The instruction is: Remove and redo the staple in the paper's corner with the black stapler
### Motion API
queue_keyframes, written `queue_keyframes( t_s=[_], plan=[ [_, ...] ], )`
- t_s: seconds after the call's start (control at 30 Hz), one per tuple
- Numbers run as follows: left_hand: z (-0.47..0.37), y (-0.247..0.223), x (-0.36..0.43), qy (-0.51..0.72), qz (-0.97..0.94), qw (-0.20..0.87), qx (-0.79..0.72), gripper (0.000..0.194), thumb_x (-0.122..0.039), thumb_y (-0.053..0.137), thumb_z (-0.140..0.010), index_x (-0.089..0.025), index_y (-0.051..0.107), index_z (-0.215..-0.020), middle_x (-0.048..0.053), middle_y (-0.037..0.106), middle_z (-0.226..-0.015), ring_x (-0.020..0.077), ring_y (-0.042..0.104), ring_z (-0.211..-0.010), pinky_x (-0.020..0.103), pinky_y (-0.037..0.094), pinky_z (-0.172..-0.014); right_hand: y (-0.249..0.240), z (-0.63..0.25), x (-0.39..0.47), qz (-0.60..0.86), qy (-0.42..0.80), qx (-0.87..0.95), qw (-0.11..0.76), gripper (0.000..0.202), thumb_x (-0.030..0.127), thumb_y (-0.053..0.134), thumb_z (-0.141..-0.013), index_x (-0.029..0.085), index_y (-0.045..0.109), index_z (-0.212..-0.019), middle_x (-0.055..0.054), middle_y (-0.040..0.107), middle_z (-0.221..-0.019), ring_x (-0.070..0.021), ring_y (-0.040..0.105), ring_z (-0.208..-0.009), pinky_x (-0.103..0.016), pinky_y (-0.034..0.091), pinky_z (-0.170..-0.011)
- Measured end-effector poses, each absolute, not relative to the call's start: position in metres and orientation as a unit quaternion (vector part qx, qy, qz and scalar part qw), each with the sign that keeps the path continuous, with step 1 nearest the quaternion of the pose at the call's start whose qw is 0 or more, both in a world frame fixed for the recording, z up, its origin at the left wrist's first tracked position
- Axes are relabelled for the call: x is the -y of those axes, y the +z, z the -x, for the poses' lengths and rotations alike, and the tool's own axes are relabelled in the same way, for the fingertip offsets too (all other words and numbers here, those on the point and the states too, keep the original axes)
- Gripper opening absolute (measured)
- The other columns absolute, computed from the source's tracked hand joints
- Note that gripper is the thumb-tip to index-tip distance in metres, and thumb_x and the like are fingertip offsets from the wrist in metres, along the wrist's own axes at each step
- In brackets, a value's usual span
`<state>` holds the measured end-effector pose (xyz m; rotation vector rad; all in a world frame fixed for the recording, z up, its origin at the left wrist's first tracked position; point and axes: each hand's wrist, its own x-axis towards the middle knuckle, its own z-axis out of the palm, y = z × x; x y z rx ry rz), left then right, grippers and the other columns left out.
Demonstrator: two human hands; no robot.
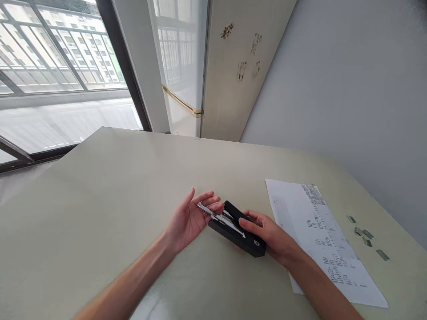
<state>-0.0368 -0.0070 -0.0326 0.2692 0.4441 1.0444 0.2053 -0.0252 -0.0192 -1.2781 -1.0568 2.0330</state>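
A black stapler [237,240] is in my right hand [263,229], with the thumb on top and the fingers around its rear end. Its upper arm is raised from the base, and a silver metal rail [213,214] sticks out of the front. My left hand [188,220] is open and palm up, fingers stretched out, at the stapler's front end. The rail's tip lies over the fingers of this hand; whether it touches them I cannot tell.
Printed paper sheets [300,222] lie on the pale table [150,169], partly under my right forearm. Several small staple strips [368,234] are scattered to their right. A fridge [183,66] stands behind the table, a grey wall [350,89] at right, and a window [60,66] at left.
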Motion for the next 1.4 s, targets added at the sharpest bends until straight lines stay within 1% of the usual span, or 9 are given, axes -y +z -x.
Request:
queue_keyframes(
  t_s=[0.2, 0.37, 0.47, 0.57, 0.67, 0.77, 0.97, 1.17, 1.4],
  plan=[
    [0.034, -0.028, 0.007, 0.498, -0.068, 0.834, -0.228, 0.037, -0.033, 0.052, -0.107, -0.004, 0.075, -0.104, 0.013, 0.07, -0.094, 0.0241, 0.072, -0.095, 0.036, 0.06, -0.094, -0.014, -0.201, 0.026, 0.434, 0.807, 0.328, 0.231, 0.045, 0.057, 0.081, -0.084, 0.016, 0.072, -0.1, -0.003, 0.068, -0.089, -0.0135, 0.067, -0.074, -0.026, 0.062, -0.068],
    [0.033, -0.025, 0.005, 0.508, -0.031, 0.822, -0.256, 0.032, -0.028, 0.051, -0.106, -0.004, 0.072, -0.1, 0.013, 0.067, -0.094, 0.0225, 0.07, -0.09, 0.037, 0.06, -0.092, -0.014, -0.199, 0.028, 0.42, 0.813, 0.337, 0.223, 0.049, 0.058, 0.08, -0.085, 0.017, 0.071, -0.11, -0.006, 0.07, -0.095, -0.0185, 0.071, -0.085, -0.027, 0.062, -0.066],
    [0.036, -0.027, 0.002, 0.544, -0.038, 0.787, -0.289, 0.026, -0.021, 0.052, -0.104, -0.008, 0.07, -0.091, 0.007, 0.062, -0.085, 0.0162, 0.065, -0.078, 0.027, 0.058, -0.076, -0.014, -0.199, 0.03, 0.436, 0.776, 0.376, 0.257, 0.053, 0.059, 0.082, -0.081, 0.021, 0.068, -0.114, -0.003, 0.069, -0.091, -0.0171, 0.069, -0.074, -0.033, 0.063, -0.067],
    [0.041, -0.029, 0.0, 0.583, -0.131, 0.729, -0.335, 0.019, -0.023, 0.058, -0.1, -0.012, 0.068, -0.088, -0.002, 0.048, -0.071, 0.0091, 0.048, -0.059, 0.02, 0.045, -0.058, -0.012, -0.198, 0.032, 0.488, 0.672, 0.451, 0.327, 0.05, 0.059, 0.081, -0.082, 0.024, 0.068, -0.115, -0.005, 0.073, -0.104, -0.0223, 0.072, -0.087, -0.037, 0.062, -0.08],
    [0.042, -0.028, 0.003, 0.558, -0.303, 0.633, -0.443, 0.025, -0.039, 0.061, -0.1, -0.017, 0.072, -0.101, -0.005, 0.04, -0.069, 0.0098, 0.036, -0.056, 0.022, 0.034, -0.054, -0.014, -0.195, 0.035, 0.536, 0.539, 0.534, 0.371, 0.042, 0.055, 0.077, -0.087, 0.026, 0.068, -0.116, -0.008, 0.075, -0.116, -0.028, 0.07, -0.109, -0.038, 0.058, -0.09],
    [0.039, -0.026, 0.011, 0.504, -0.445, 0.498, -0.548, 0.036, -0.049, 0.061, -0.099, -0.02, 0.073, -0.118, -0.004, 0.043, -0.068, 0.0144, 0.04, -0.062, 0.026, 0.033, -0.058, -0.021, -0.193, 0.036, 0.563, 0.458, 0.573, 0.38, 0.038, 0.053, 0.073, -0.09, 0.027, 0.067, -0.117, -0.008, 0.076, -0.112, -0.0281, 0.071, -0.104, -0.038, 0.058, -0.085],
    [0.03, -0.031, 0.022, 0.424, -0.608, 0.373, -0.558, 0.046, -0.032, 0.059, -0.096, -0.021, 0.065, -0.14, -0.004, 0.046, -0.072, 0.016, 0.044, -0.064, 0.029, 0.036, -0.065, -0.03, -0.193, 0.038, 0.576, 0.381, 0.599, 0.405, 0.038, 0.051, 0.072, -0.092, 0.027, 0.067, -0.121, -0.01, 0.074, -0.123, -0.0286, 0.07, -0.109, -0.038, 0.06, -0.082],
    [0.022, -0.034, 0.029, 0.372, -0.675, 0.413, -0.485, 0.045, -0.023, 0.064, -0.089, -0.024, 0.07, -0.134, -0.005, 0.044, -0.07, 0.0146, 0.042, -0.062, 0.028, 0.034, -0.062, -0.031, -0.195, 0.035, 0.577, 0.363, 0.609, 0.405, 0.038, 0.051, 0.07, -0.093, 0.027, 0.067, -0.122, -0.009, 0.073, -0.123, -0.0276, 0.071, -0.105, -0.037, 0.06, -0.079],
    [0.033, -0.031, 0.014, 0.475, -0.418, 0.614, -0.472, 0.027, -0.032, 0.071, -0.089, -0.017, 0.073, -0.111, -0.006, 0.037, -0.067, 0.0103, 0.034, -0.059, 0.022, 0.029, -0.055, -0.04, -0.197, 0.032, 0.599, 0.294, 0.631, 0.396, 0.04, 0.053, 0.068, -0.094, 0.027, 0.066, -0.124, -0.01, 0.073, -0.126, -0.0288, 0.07, -0.106, -0.04, 0.059, -0.079]
  ],
)
